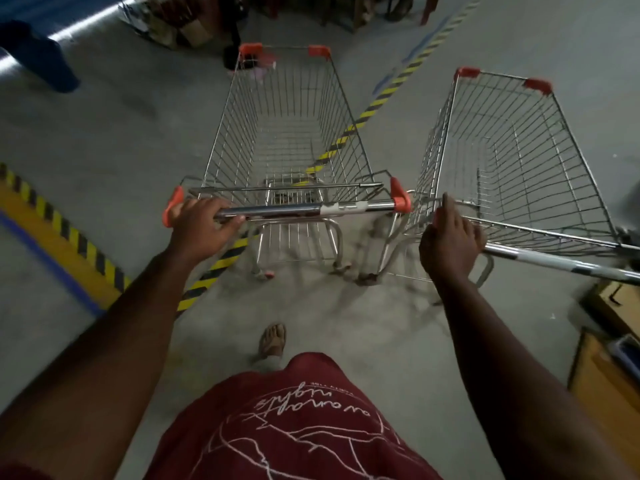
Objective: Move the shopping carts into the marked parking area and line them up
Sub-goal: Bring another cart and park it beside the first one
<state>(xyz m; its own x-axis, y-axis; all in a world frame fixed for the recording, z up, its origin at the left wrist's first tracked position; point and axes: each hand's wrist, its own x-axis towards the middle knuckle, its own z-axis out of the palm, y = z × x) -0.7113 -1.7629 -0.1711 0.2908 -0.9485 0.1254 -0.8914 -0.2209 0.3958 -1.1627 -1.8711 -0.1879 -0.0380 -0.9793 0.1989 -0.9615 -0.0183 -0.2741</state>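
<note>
Two empty wire shopping carts with orange corner caps stand side by side in front of me. My left hand (202, 223) grips the left end of the chrome handle bar of the left cart (291, 133). My right hand (450, 240) grips the left end of the handle bar of the right cart (512, 161), which is angled to the right. A yellow-and-black striped floor line (377, 98) runs diagonally under the left cart. A second striped line with a blue edge (65, 237) lies at the left.
Grey concrete floor all round. Cluttered goods and a dark figure (232, 39) stand beyond the left cart. A blue object (41, 57) sits at the far left. Wooden furniture (609, 358) is close at my right. My sandalled foot (273, 341) is behind the carts.
</note>
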